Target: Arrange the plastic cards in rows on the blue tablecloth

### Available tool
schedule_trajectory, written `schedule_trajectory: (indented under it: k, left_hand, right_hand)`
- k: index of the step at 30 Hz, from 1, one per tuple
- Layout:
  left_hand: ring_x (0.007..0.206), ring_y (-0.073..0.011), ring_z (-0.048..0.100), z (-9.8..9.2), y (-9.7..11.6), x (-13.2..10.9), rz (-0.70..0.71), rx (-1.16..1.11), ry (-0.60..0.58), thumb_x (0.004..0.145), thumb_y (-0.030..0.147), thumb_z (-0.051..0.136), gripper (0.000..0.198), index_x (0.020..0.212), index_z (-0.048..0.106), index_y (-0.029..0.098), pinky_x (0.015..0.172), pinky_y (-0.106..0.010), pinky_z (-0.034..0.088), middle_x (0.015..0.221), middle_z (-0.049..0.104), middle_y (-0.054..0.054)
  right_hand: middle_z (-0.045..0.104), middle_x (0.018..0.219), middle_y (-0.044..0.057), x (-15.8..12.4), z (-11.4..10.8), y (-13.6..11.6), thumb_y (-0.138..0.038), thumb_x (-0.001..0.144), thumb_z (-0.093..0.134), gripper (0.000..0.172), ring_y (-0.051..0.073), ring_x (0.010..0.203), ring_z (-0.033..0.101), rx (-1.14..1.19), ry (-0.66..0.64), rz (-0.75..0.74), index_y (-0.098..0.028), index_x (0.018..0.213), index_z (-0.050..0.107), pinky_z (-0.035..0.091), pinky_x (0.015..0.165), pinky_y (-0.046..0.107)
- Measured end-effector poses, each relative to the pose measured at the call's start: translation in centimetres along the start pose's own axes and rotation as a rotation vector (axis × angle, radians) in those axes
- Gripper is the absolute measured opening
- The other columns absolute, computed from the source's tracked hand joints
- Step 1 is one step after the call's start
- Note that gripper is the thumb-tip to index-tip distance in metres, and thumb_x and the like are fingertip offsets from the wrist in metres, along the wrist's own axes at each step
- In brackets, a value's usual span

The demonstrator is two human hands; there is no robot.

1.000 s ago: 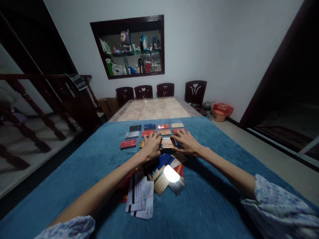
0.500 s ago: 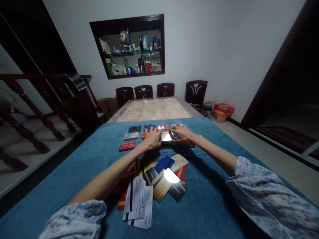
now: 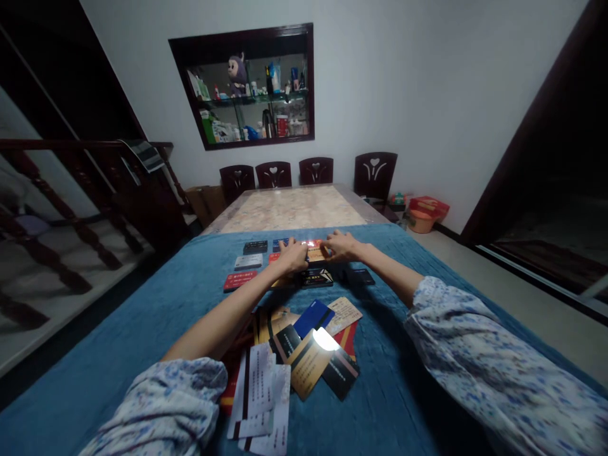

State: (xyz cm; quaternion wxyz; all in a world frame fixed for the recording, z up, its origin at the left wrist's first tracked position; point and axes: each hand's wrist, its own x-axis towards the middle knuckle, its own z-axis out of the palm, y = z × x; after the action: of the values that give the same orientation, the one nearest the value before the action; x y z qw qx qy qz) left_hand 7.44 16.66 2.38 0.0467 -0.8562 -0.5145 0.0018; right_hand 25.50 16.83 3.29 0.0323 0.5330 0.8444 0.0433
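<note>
My left hand and my right hand reach over the back rows of cards, fingers bent. Between them lies a gold card, its left and right edges held by my fingertips. A red card shows just behind it. In front is a black-and-gold card, with a dark card to its right. Left of my left hand are a black card, a silver card and a red card. My left hand partly covers a blue card and an orange-red one.
Nearer me is a loose heap with a blue card, a gold card, black cards and white cards. A blue cloth covers the table's near part. Chairs stand around the far end.
The tilted, glaring card between my hands now lies flatter and slightly farther back. The black-and-gold card in front has come into view. My right forearm has shifted left.
</note>
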Motion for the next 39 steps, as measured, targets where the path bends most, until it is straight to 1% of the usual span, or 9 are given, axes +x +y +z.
schedule_trajectory:
  k: [4, 11, 14, 18, 23, 28, 31, 33, 39]
  left_hand:
    - [0.124, -0.0355, 0.042, 0.3, -0.1, 0.7, -0.019, -0.007, -0.041, 0.074, 0.018, 0.058, 0.034, 0.107, 0.063, 0.020, 0.100, -0.060, 0.033, 0.122, 0.064, -0.014]
    - [0.132, -0.0411, 0.035, 1.0, -0.7, 1.8, -0.011, -0.039, -0.111, 0.071, 0.018, 0.061, 0.043, 0.114, 0.062, 0.022, 0.101, -0.065, 0.029, 0.120, 0.065, -0.013]
    - [0.133, -0.0400, 0.034, 1.2, -1.0, 2.4, -0.008, -0.044, -0.134, 0.071, 0.017, 0.062, 0.039, 0.111, 0.064, 0.022, 0.102, -0.066, 0.028, 0.121, 0.065, -0.013]
    - [0.130, -0.0384, 0.037, 1.0, -1.1, 2.7, 0.002, -0.043, -0.163, 0.072, 0.017, 0.062, 0.028, 0.099, 0.066, 0.021, 0.103, -0.066, 0.029, 0.120, 0.065, -0.012]
    - [0.132, -0.0390, 0.037, 0.5, -0.7, 2.6, 0.004, -0.049, -0.197, 0.072, 0.013, 0.061, 0.035, 0.105, 0.066, 0.021, 0.104, -0.068, 0.028, 0.120, 0.066, -0.013]
    - [0.141, -0.0404, 0.030, 0.6, -0.6, 2.8, -0.031, -0.051, -0.225, 0.074, 0.015, 0.061, 0.039, 0.113, 0.063, 0.017, 0.110, -0.068, 0.023, 0.134, 0.058, -0.017]
    - [0.145, -0.0410, 0.024, 0.7, -0.7, 3.1, -0.057, -0.047, -0.245, 0.074, 0.017, 0.063, 0.042, 0.116, 0.061, 0.018, 0.113, -0.066, 0.020, 0.143, 0.052, -0.016]
    - [0.146, -0.0413, 0.021, 0.7, -0.7, 3.3, -0.066, -0.040, -0.260, 0.074, 0.018, 0.062, 0.041, 0.115, 0.062, 0.018, 0.113, -0.066, 0.019, 0.143, 0.052, -0.015]
    - [0.147, -0.0425, 0.021, 0.8, -0.3, 3.5, -0.075, -0.010, -0.288, 0.070, 0.015, 0.060, 0.043, 0.113, 0.062, 0.014, 0.112, -0.069, 0.017, 0.142, 0.053, -0.017]
  right_hand:
    - [0.063, 0.118, 0.015, 0.5, 0.0, -0.2, -0.035, 0.082, 0.057, 0.034, 0.035, 0.116, 0.048, -0.011, -0.038, 0.013, -0.025, 0.112, 0.068, 0.043, 0.089, 0.049]
    - [0.065, 0.119, 0.014, 1.5, 0.6, -0.3, -0.035, 0.082, 0.056, 0.034, 0.036, 0.118, 0.049, -0.021, -0.086, 0.025, -0.025, 0.111, 0.069, 0.041, 0.092, 0.052]
    - [0.066, 0.121, 0.013, 1.8, 0.8, -0.3, -0.033, 0.083, 0.053, 0.034, 0.036, 0.118, 0.050, -0.015, -0.091, 0.039, -0.025, 0.112, 0.069, 0.042, 0.093, 0.054]
    - [0.067, 0.122, 0.012, 2.1, 1.0, -0.3, -0.034, 0.083, 0.052, 0.036, 0.037, 0.119, 0.050, 0.005, -0.107, 0.052, -0.026, 0.114, 0.068, 0.043, 0.092, 0.053]
    - [0.069, 0.118, 0.014, 2.9, 1.0, -0.4, -0.028, 0.075, 0.060, 0.042, 0.037, 0.119, 0.052, 0.025, -0.151, 0.063, -0.023, 0.116, 0.069, 0.043, 0.094, 0.052]
    - [0.069, 0.120, 0.010, 3.7, 0.9, -0.7, -0.027, 0.072, 0.065, 0.037, 0.036, 0.121, 0.053, 0.039, -0.186, 0.102, -0.027, 0.108, 0.073, 0.042, 0.098, 0.053]
    - [0.070, 0.117, 0.008, 4.0, 0.9, -0.9, -0.027, 0.070, 0.068, 0.038, 0.036, 0.121, 0.053, 0.045, -0.200, 0.139, -0.029, 0.107, 0.074, 0.043, 0.098, 0.052]
    - [0.071, 0.113, 0.009, 4.1, 0.9, -1.1, -0.026, 0.069, 0.069, 0.036, 0.035, 0.120, 0.054, 0.049, -0.207, 0.154, -0.029, 0.105, 0.074, 0.044, 0.098, 0.050]
    - [0.072, 0.109, 0.013, 4.1, 0.7, -1.9, -0.024, 0.073, 0.065, 0.021, 0.035, 0.119, 0.054, 0.050, -0.186, 0.160, -0.022, 0.091, 0.075, 0.046, 0.096, 0.049]
